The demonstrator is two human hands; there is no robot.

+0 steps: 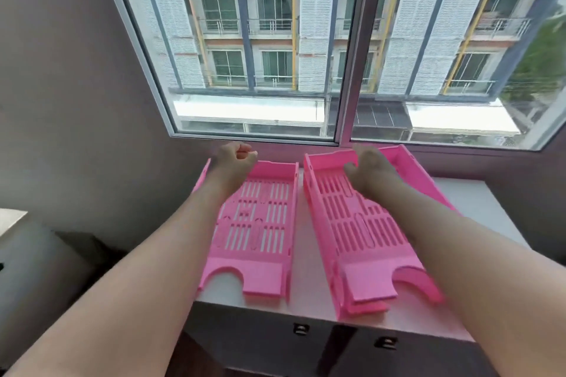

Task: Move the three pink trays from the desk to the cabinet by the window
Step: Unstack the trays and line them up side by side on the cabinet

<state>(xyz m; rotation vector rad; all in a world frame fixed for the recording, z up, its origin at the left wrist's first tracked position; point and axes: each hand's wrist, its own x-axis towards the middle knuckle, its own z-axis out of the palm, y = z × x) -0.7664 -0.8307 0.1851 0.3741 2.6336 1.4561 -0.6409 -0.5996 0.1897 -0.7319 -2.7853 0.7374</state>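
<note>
Pink slotted trays lie on the white top of the cabinet below the window. The left tray lies flat, alone. The right tray is angled, and a second pink lip shows under its near end, so it looks stacked on another tray. My left hand is a closed fist with nothing in it, hovering above the left tray's far left corner. My right hand is at the right tray's far end, fingers curled down over its back wall.
A large window with a grey frame rises right behind the cabinet. A dark wall closes the left side. The dark cabinet front carries two metal handles. A grey piece of furniture stands low on the left.
</note>
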